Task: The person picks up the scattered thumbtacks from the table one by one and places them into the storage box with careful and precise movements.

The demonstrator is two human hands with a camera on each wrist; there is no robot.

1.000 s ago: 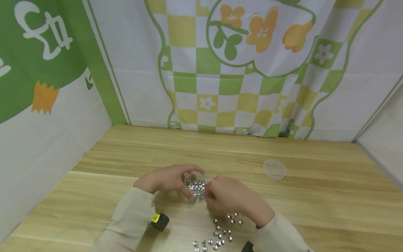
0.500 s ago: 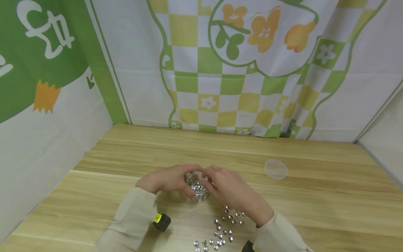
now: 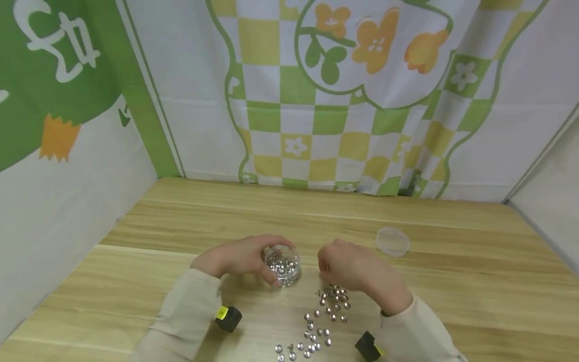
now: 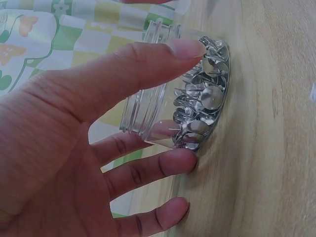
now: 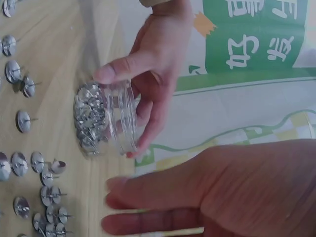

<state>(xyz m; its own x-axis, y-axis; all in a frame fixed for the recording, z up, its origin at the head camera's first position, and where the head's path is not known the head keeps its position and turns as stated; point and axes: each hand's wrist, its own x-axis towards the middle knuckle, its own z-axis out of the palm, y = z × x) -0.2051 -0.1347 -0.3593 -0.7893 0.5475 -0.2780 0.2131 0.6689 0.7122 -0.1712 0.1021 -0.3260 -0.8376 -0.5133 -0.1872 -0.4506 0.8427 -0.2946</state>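
Observation:
A clear round jar (image 3: 291, 276) with silver thumbtacks (image 4: 200, 98) inside stands uncovered on the wooden table. My left hand (image 3: 246, 257) grips its left side, thumb in front and fingers round the back. Just right of the jar, my right hand (image 3: 355, 269) is over the table beside a cluster of loose thumbtacks (image 3: 335, 296). In the right wrist view its fingers (image 5: 148, 222) are fairly straight, thumb close to the index finger, and no tack shows at the tips. More loose tacks (image 5: 23, 121) lie flat, points up, in a trail toward me.
A clear round lid (image 3: 392, 242) lies on the table (image 3: 452, 281) at the back right. A patterned cloth (image 3: 298, 120) hangs along the far edge. A black block with a yellow tab (image 3: 228, 319) is at my left sleeve, and another black block (image 3: 368, 347) at the right.
My right hand has moved from the jar's mouth to the right, beside the loose tacks, uncovering more of the cluster. The left hand keeps its hold on the jar.

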